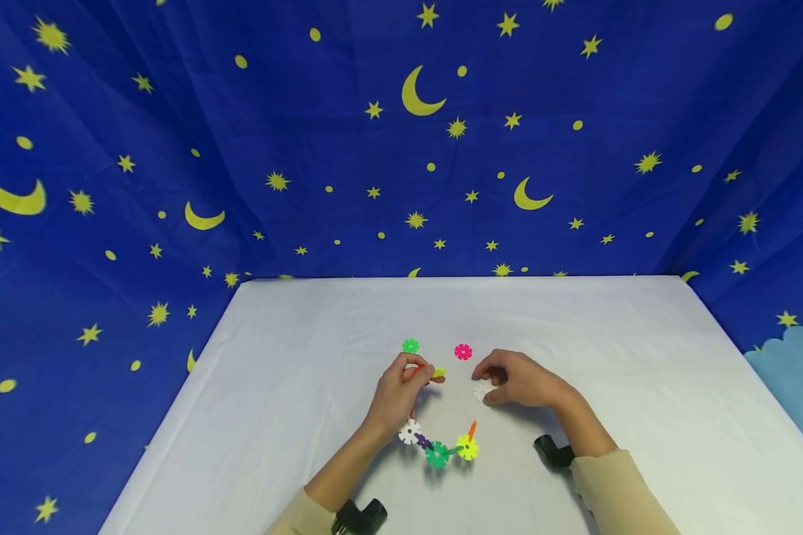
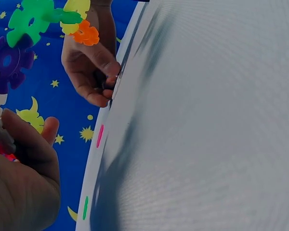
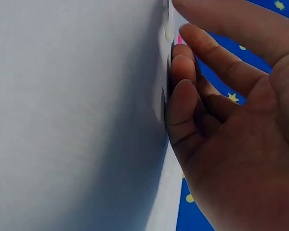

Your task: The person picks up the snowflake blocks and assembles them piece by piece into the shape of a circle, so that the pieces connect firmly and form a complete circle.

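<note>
My left hand [image 1: 395, 394] holds up a curved chain of notched plastic snowflake discs by one end. A red disc [image 1: 418, 371] is between its fingers, with a yellow disc [image 1: 439, 372] just beyond the fingertips. Below the hand hang a white disc [image 1: 410, 432], a purple disc [image 2: 10, 61], a green disc [image 1: 437, 455], another yellow disc [image 1: 468, 447] and an orange disc [image 2: 85, 32] at the free end. To the right, my right hand [image 1: 518, 377] rests low at the tabletop, its thumb and fingers curled about a loose white disc [image 1: 482, 391]. Fingers partly cover that disc.
A loose light-green disc [image 1: 411, 346] and a pink disc [image 1: 463, 352] lie on the white table [image 1: 294, 357] beyond the hands. Black devices [image 1: 361, 516] sit at both wrists. A blue curtain [image 1: 348, 148] with stars and moons stands behind the table.
</note>
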The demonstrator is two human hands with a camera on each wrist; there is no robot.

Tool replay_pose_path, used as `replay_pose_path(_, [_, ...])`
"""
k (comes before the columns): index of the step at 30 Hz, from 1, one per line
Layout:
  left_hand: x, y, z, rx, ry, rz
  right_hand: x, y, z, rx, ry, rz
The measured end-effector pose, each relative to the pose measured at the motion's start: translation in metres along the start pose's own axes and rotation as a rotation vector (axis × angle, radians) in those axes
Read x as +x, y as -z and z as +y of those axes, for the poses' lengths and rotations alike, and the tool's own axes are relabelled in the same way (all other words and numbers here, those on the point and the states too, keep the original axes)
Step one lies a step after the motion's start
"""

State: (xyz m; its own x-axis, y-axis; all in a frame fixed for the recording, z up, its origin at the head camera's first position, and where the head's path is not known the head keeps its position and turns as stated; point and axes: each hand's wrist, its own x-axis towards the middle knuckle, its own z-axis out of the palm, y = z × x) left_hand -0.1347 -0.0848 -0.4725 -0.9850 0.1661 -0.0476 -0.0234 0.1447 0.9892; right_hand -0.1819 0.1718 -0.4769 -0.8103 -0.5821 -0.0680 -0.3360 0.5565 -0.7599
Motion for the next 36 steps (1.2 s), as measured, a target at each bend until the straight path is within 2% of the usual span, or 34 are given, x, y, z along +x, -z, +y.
replay_pose_path(5, [0.001, -0.001, -0.001, -0.018, 0.007, -0.002, -0.001, 0.001, 0.000, -0.072, 0.013, -0.020])
replay_pose_path(6, [-0.001, -0.001, 0.003, -0.017, 0.006, -0.002, -0.001, 0.001, 0.000, -0.076, 0.011, -0.020])
replay_pose_path(7, [-0.003, -0.002, 0.007, -0.014, 0.007, -0.003, -0.001, 0.000, 0.000, -0.074, 0.005, -0.021])
replay_pose_path(11, [-0.003, -0.003, 0.008, -0.013, 0.023, -0.005, 0.000, 0.001, -0.001, -0.044, -0.004, -0.033])
replay_pose_path(12, [-0.003, -0.003, 0.008, -0.013, 0.020, -0.006, 0.000, 0.001, 0.000, -0.028, -0.004, -0.039])
replay_pose_path(14, [0.001, -0.004, -0.002, -0.019, 0.020, -0.006, 0.000, 0.002, 0.000, 0.021, 0.008, -0.056])
replay_pose_path(18, [0.001, -0.004, -0.004, -0.016, 0.006, -0.014, 0.000, 0.003, 0.000, 0.137, 0.029, -0.070])
replay_pose_path(23, [0.000, -0.004, -0.004, -0.020, 0.002, -0.017, 0.002, 0.002, -0.001, 0.245, 0.016, -0.024])
replay_pose_path(30, [0.000, -0.005, 0.000, -0.021, 0.025, -0.013, 0.006, -0.002, -0.006, 0.398, -0.040, 0.044])
replay_pose_path(36, [-0.003, -0.005, 0.009, -0.029, 0.043, -0.025, 0.007, -0.004, -0.013, 0.510, -0.007, 0.063])
